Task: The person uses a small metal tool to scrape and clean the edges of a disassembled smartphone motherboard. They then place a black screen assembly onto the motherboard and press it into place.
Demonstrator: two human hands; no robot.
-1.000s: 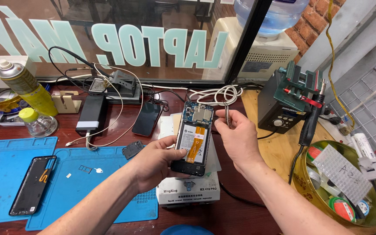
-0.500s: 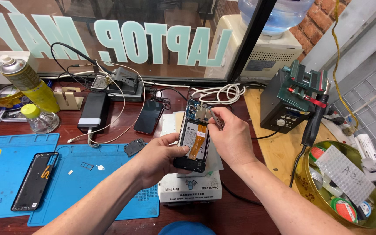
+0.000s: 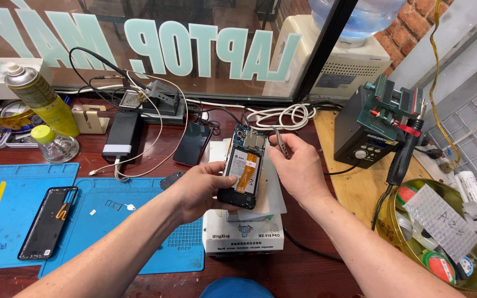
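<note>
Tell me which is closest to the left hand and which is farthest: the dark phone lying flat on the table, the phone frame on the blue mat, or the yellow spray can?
From the left hand, in the head view:
1. Dark phone, just behind the hand on the table.
2. Phone frame, off to the left on the blue mat.
3. Yellow spray can, far back left.

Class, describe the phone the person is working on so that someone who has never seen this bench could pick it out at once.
Start at the blue mat on the wooden bench, then look right to the white box beside it. Above it, the left hand holds the opened phone, with the right hand beside it. Unlike the dark phone frame on the mat, it shows an orange ribbon and bare circuitry.
</note>
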